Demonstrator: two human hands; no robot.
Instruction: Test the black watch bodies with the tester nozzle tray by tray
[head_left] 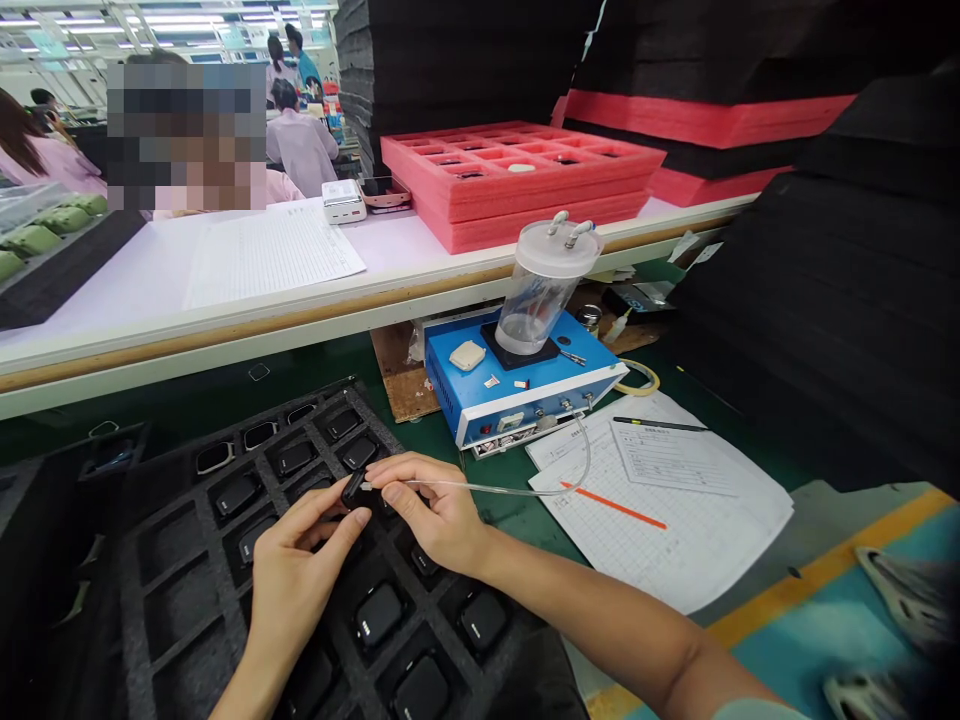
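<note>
Pinched between the thumb and fingers of the left hand (304,565), a small black rectangular device (354,488) sits at a slight tilt, partly hidden by the fingertips. The right hand (431,510) reaches in from the right, its thumb and forefinger pressed together on the slim metal-tipped end of a thin clear plastic tube (487,486). That tip lies right at the device's edge, though whether it touches cannot be told. The tube curves right and far to the front of a blue metal bench instrument (525,395), which carries a clear cylindrical canister with a white lid (544,275) on a black pad.

Beneath the hands lies a dark grey foam tray (176,590) with square compartments, many holding glossy black rectangular devices (379,615). To the right, white gridded paper sheets (660,520) rest on a green bench mat (502,520), with a slim black pen (660,424) on top. Farther away, on a long white shelf (127,280), stand stacked pink foam trays (517,205) beside a ruled white paper sheet (277,255). Tall stacks of black foam sheets (840,280) rise at far right, and a co-worker in a pale pink smock (300,150) sits far left.
</note>
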